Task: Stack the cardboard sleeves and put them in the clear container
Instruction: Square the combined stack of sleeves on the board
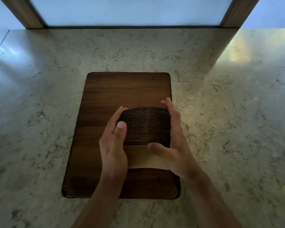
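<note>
At the centre of the frame, a stack of cardboard sleeves (145, 126) sits on a wooden board (122, 91) on a marble worktop (228, 112). The left hand (113, 143) and right hand (173, 142) grip its sides, fingers curled around it.

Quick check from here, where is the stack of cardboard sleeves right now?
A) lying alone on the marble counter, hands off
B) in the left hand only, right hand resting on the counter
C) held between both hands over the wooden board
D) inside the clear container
C: the stack of cardboard sleeves sits between the left hand and the right hand, above the wooden board; no clear container is in view.
</note>
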{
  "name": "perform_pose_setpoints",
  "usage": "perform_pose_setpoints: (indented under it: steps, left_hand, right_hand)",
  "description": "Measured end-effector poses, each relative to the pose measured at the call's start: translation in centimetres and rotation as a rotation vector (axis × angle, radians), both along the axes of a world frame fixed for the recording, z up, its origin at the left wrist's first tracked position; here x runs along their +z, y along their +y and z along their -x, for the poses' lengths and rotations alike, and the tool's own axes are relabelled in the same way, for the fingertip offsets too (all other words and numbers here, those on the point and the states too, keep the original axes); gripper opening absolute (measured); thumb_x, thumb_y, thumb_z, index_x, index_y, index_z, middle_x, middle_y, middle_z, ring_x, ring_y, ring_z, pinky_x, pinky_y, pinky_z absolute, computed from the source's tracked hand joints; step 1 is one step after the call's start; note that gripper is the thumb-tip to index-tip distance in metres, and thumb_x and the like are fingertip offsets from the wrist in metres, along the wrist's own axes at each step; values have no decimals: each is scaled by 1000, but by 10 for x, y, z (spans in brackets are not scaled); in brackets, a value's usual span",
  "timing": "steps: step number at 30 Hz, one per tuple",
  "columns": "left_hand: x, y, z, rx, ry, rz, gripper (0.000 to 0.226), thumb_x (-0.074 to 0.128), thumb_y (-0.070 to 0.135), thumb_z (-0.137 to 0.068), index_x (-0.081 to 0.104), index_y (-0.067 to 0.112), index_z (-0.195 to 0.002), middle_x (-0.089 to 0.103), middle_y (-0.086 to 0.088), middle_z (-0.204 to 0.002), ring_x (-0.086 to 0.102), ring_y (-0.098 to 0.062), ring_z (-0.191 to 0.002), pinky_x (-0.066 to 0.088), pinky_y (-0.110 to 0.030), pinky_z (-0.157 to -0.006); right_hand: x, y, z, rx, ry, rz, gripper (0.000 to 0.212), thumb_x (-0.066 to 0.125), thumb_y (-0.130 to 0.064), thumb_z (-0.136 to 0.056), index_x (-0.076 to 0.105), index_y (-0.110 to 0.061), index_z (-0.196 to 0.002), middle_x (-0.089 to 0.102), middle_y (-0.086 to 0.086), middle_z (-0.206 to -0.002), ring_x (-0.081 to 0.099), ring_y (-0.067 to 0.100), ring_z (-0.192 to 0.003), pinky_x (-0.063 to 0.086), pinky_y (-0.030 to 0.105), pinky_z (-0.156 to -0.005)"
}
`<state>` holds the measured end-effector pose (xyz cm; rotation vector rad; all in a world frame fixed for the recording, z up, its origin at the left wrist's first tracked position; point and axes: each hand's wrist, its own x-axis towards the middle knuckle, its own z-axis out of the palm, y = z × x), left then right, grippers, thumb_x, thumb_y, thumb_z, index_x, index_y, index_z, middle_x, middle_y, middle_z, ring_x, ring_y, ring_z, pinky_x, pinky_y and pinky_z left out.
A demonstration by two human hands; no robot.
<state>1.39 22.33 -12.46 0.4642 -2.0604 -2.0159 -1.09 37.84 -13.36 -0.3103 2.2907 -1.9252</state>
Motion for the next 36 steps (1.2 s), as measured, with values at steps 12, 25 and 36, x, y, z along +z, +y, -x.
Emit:
perform_pose_setpoints:
  steps: [12,25,36]
  left_hand:
    - [-13,-7,19,27,60,263,45,47,40,-98,58,14,-134,64,2,-121,65,-13,-108,60,-40,-83]
    - [-18,-10,22,-36,26,260,44,42,34,-103,57,22,-143,64,26,-119,62,10,-101,49,-10,-76]
    - [-18,-10,22,-35,27,332,47,42,42,-100,62,18,-135,67,5,-123,65,-8,-108,58,-31,-85]
  right_hand:
    - [-3,-25,8,-292,-74,224,73,60,-42,-88,35,-17,-153,53,-7,-145,55,14,-130,52,38,-103]
    - [8,-15,9,0,-241,250,89,59,-47,-87,13,-29,-161,32,-8,-154,49,0,-132,53,23,-97]
    - [74,-20,48,575,310,-1182,128,74,-67,-64,10,-9,-157,27,11,-155,16,31,-150,5,41,-126]
